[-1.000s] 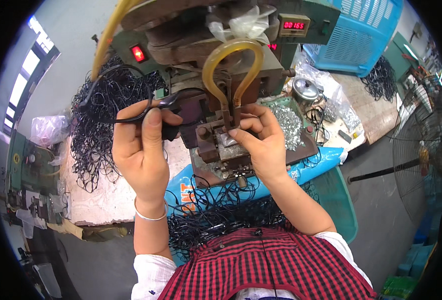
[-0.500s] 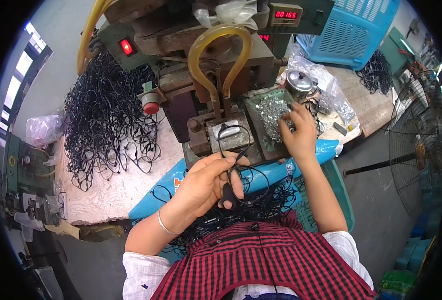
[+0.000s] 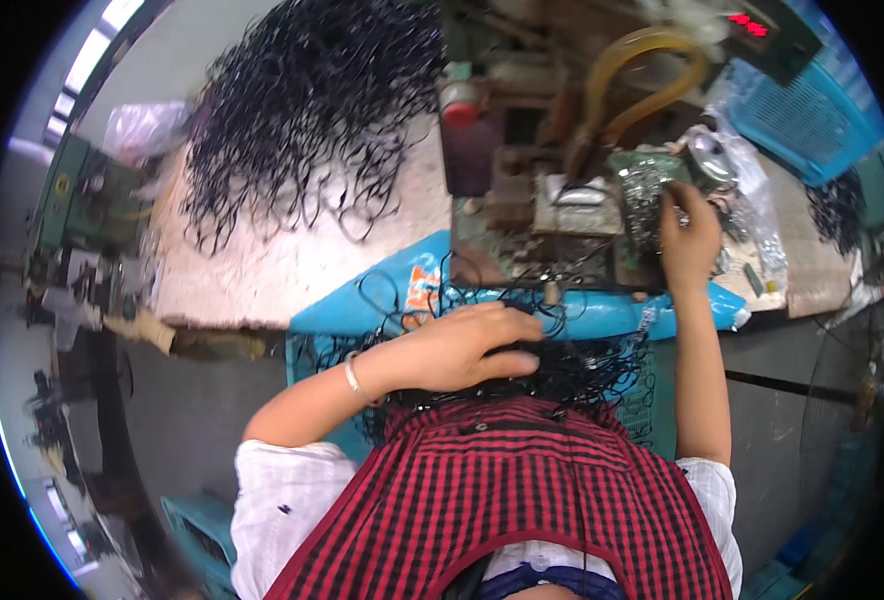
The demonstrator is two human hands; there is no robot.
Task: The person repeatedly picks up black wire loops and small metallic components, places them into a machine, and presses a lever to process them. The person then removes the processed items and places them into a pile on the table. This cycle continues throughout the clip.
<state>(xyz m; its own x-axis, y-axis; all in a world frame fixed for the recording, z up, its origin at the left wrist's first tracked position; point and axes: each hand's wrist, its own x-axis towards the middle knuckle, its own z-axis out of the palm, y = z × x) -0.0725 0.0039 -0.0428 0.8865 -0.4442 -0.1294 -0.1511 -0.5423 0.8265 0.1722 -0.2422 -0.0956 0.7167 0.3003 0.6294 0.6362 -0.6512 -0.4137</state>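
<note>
My left hand (image 3: pixel 472 347) hovers over a heap of thin black looped cords (image 3: pixel 602 372) at the edge of the bench, its fingers stretched out and the thumb apart. No cord shows clearly gripped in it. My right hand (image 3: pixel 692 240) reaches onto a green tray (image 3: pixel 630 160) of small shiny metal pieces (image 3: pixel 644 195), thumb and fingertips drawn together in a pinch at the pile. Whatever lies between those fingertips is too small and blurred to name. Left of the tray stands a press machine (image 3: pixel 512 160) with a metal block (image 3: pixel 577 200) and a bent yellow tube (image 3: pixel 617 50).
A large tangle of black cords (image 3: pixel 312 110) hangs over the bench (image 3: pixel 232 290) at left. Blue plastic sheeting (image 3: pixel 372 295) covers the front edge. Further right are a round metal tin (image 3: pixel 710 160), clear plastic bags (image 3: pixel 757 215) and a blue basket (image 3: pixel 802 120). A red button (image 3: pixel 459 110) sits on the machine.
The view has swung left. My left hand has lowered from before the machine to the cord heap and loosened from the black cord it held. My right hand has stayed at the metal pieces.
</note>
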